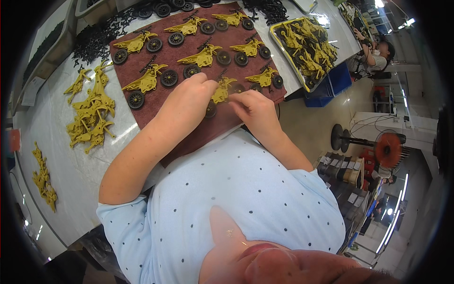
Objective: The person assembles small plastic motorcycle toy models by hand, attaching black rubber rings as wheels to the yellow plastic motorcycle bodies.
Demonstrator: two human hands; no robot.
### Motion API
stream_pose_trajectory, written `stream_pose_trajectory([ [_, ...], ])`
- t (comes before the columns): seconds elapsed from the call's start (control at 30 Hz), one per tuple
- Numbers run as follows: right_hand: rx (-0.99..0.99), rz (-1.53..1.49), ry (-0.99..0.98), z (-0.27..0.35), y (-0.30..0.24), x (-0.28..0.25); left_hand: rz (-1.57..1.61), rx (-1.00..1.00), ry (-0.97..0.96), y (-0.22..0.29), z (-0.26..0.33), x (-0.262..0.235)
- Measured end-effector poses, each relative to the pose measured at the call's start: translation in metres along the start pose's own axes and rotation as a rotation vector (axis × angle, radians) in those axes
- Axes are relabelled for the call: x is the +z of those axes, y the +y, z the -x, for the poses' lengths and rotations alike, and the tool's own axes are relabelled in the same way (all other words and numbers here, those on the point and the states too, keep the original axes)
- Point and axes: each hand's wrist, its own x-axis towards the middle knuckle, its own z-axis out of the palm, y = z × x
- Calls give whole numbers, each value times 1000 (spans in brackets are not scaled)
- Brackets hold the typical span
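Observation:
On a dark red cloth (168, 59), small yellow toy motorcycle bodies lie in rows with black handlebars and spoked wheels beside them. In the nearest row, one yellow toy motorcycle body (221, 91) sits between my two hands. My left hand (191, 97) is curled with its fingertips at the body's left side, partly hidden by the back of the hand. From the right, my right hand (257, 111) has bent fingers and thumb closed at the body's other end. A black wheel (210, 110) lies just below the body, close to my left hand.
Loose yellow bodies (92, 113) are heaped on the table at left. A yellow-rimmed tray (306, 87) full of yellow and black toys stands at right, above blue bins (331, 87). Black parts (101, 38) lie at the back. Another person (378, 56) sits beyond; an orange fan (388, 150) stands right.

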Motion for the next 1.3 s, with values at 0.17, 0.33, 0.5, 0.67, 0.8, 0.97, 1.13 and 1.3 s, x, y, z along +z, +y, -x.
stream_pose_trajectory([
  [0.17, 99, 25, 63, 9, 5, 10, -202, -21, -125, 3, 7, 2],
  [0.33, 84, 44, 71, 8, 6, 19, -314, 10, -147, -2, 6, 10],
  [0.5, 90, 63, 35, 5, 4, 24, -304, 58, -103, -8, 7, 15],
  [0.67, 177, 101, -28, -2, 2, 23, -269, 32, -124, -8, 3, 14],
  [0.8, 249, 86, -98, -18, -4, 16, -280, -5, -148, -12, 4, 18],
  [0.97, 536, -52, -319, -33, -5, 6, -278, 0, -157, -13, 3, 19],
  [1.13, 346, 174, -161, -20, -12, 25, -254, 21, -171, -16, 0, 18],
  [1.3, 135, 321, -176, -25, -3, 24, -258, 18, -165, -16, 1, 18],
])
